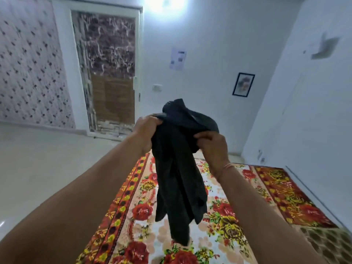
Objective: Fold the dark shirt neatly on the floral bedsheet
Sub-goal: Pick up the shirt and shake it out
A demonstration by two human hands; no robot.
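Both hands are clamped on the dark shirt point(179, 168), left hand point(147, 130) and right hand point(211, 147) gripping its bunched top. It's hanging straight down, long axis vertical, above the floral bedsheet point(228, 216), not touching it. Probably needs spreading out flat next.

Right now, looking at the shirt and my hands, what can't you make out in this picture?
Head view only:
- Shirt: bunched and hanging, so its front, sleeves and collar can't be told apart.
- Left hand and right hand: fingertips buried in the cloth.
- Bedsheet: cut off by the bottom edge, partly hidden by the shirt and arms.
- Paper on the wall: too small and blurred to read.
- Framed picture: too blurred to tell.
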